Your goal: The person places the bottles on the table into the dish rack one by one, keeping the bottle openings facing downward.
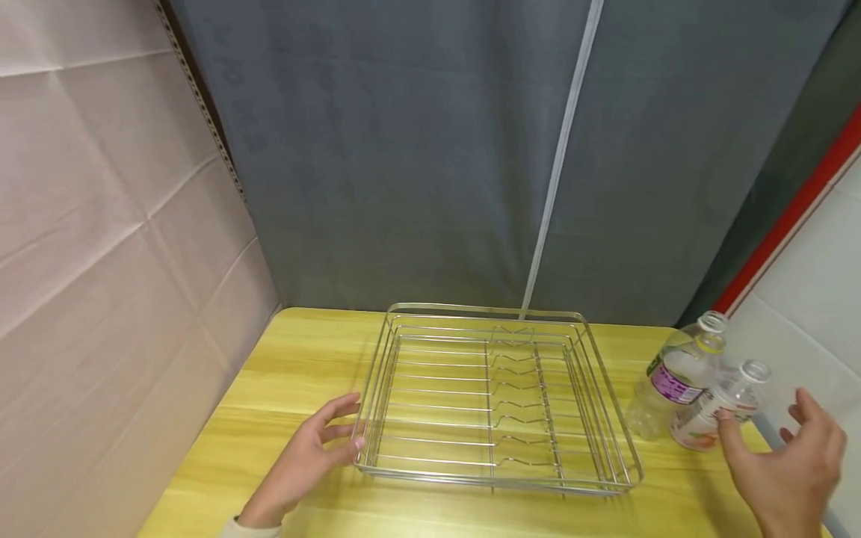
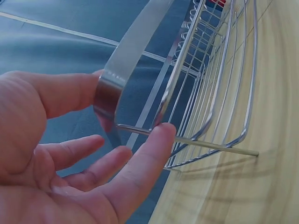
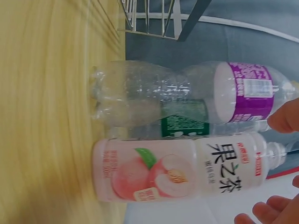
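A silver wire dish rack sits on the wooden table. At its near left corner my left hand has its fingertips against the rim and side wires, its fingers loosely spread. Up close in the left wrist view, one finger meets the flat metal rim and another touches a corner wire. My right hand, fingers apart, is beside the bottles at the table's right. A peach drink bottle is nearest to it, beside a clear bottle with a purple label. Behind them shows a green label.
The yellow wood-grain table has rounded far corners. A dark grey curtain hangs behind it and a pale cloth covers the left side. On the right stands a white wall with a red strip.
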{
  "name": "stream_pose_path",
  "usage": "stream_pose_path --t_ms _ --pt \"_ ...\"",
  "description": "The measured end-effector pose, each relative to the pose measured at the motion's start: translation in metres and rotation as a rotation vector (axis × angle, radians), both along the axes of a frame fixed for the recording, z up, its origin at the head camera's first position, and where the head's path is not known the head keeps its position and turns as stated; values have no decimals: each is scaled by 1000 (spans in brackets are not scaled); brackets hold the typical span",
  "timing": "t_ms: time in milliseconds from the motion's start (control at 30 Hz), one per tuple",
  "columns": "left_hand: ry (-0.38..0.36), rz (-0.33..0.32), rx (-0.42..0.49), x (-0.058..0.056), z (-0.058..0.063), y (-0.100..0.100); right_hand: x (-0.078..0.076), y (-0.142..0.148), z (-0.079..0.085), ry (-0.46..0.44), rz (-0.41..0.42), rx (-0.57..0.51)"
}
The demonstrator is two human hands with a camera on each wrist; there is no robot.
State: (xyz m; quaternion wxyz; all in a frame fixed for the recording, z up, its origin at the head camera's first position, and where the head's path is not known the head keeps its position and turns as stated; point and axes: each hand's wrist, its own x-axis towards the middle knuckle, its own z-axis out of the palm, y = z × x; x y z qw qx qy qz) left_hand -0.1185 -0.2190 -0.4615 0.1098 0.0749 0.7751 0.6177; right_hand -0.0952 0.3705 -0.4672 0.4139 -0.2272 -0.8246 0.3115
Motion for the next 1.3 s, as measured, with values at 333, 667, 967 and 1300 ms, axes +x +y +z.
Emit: stream_pose_path --t_ms 333,667,967,1300 --pt "-45 -11 29 1 1 -1 -11 8 -9 -45 11 -216" --pt "-82 -40 40 -1 0 -4 -20 16 -15 -126 23 -325" --pt "-93 -51 53 0 1 -4 -26 21 -28 -145 42 -346" --pt "-89 -60 63 1 -1 -5 -31 24 -34 -208 26 -346"
